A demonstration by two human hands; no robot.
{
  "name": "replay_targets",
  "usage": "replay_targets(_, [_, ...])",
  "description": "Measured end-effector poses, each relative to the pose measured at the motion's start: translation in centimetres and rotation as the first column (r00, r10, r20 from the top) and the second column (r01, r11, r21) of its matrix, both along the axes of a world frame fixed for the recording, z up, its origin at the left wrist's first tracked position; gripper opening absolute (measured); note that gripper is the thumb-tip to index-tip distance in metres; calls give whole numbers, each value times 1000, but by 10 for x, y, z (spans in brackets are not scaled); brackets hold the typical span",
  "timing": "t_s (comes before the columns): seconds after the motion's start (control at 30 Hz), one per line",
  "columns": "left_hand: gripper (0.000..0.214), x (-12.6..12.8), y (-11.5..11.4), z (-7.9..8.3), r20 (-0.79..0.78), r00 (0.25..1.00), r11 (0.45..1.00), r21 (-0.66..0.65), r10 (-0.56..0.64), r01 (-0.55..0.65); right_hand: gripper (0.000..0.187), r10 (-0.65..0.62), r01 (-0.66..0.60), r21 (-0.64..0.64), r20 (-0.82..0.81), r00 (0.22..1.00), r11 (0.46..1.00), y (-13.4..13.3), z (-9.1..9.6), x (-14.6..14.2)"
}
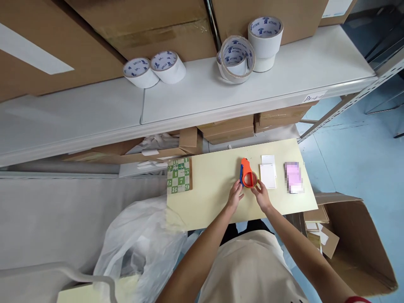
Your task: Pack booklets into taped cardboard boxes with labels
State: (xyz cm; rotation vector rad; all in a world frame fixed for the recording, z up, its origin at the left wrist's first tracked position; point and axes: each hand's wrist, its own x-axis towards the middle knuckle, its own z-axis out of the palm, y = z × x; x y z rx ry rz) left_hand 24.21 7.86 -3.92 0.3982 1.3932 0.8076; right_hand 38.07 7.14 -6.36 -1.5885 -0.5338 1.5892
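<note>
An orange and blue tape dispenser [245, 166] is above the middle of the pale yellow table [211, 185], with a tape roll [255, 180] on its near end. My left hand [235, 195] grips the dispenser's blue side from the left. On the other side, my right hand [261, 196] has its fingers closed on the roll's edge. Right of the dispenser lie white paper slips [268, 176], partly overlapping. Farther right is a pink stack [293, 177], blurred out. A green and white box with numbers [179, 175] sits at the table's left end.
Above the table runs a grey shelf [195, 101] with white tape rolls [168, 67], clear tape rolls [237, 59] and large cartons [158, 25]. Clear plastic bags [139, 240] hang at the left. An open carton [356, 244] with cardboard pieces stands at the right.
</note>
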Motion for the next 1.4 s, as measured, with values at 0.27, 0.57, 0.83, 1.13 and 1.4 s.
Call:
replay_targets(0.27, [63,-3,-1,-4,-29,999,1000,-15,-22,21,81,-1,1,-43,-7,1000,999,5,3,3])
replay_targets(0.57, [60,-31,-26,-3,-52,999,1000,-18,13,-14,71,22,-22,-38,19,1000,999,-11,0,21])
replay_targets(0.83, [53,-64,-93,7,-190,979,998,7,70,-70,57,28,-30,48,56,998,998,-31,22,14])
replay_targets(1.13, [34,-123,-176,23,-338,941,991,130,12,34,41,473,-540,199,302,828,818,-62,25,-46])
replay_targets(1.4, [35,-191,-263,37,-370,905,964,237,208,-124,58,616,-960,-276,764,-195,38,-109,51,-109])
